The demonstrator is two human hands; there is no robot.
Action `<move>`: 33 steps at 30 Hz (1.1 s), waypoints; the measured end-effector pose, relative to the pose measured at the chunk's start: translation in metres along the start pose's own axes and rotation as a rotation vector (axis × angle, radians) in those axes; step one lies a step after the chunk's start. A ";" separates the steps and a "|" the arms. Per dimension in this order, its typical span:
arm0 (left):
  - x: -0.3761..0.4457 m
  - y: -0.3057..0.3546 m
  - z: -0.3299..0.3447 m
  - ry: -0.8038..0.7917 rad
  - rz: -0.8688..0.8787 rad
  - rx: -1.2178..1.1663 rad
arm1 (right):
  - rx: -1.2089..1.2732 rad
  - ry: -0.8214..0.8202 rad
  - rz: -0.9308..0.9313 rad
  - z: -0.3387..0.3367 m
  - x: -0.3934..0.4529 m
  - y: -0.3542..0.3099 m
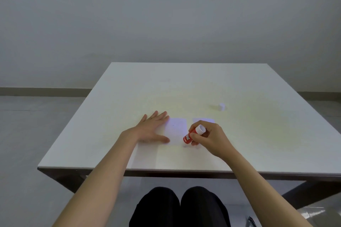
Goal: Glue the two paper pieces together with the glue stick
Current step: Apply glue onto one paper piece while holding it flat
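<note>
left hand (154, 128) flat, fingers spread, pinning left edge of near paper (176, 131) to table (129, 88). right of paper's near corner, right hand (208, 135) wrapped round glue stick (193, 134), tilted, tip down at that paper's right edge, touching or not, can't tell. second paper (203, 120) just right of first, half hidden behind hand. cap (221, 106) further right and back. tip imo: keep pinning, light even strokes out past edge, else thin sheet drags or wrinkles.

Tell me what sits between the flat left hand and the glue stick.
Only the left paper piece, seen in the head view: left hand pins its edge, glue stick at its other edge.
</note>
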State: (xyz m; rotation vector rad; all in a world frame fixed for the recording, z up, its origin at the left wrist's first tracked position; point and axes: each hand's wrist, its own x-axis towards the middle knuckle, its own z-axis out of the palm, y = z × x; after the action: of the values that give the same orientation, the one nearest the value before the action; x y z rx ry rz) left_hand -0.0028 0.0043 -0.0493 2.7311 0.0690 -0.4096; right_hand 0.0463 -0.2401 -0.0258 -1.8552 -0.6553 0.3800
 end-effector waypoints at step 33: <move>-0.002 0.002 0.002 0.020 -0.002 0.010 | 0.085 0.055 0.034 0.026 0.028 -0.002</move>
State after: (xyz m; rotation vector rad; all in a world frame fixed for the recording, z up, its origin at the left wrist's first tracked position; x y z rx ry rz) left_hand -0.0052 0.0014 -0.0494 2.7455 0.0750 -0.3847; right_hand 0.0538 -0.2032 -0.0325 -1.7914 -0.5623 0.3721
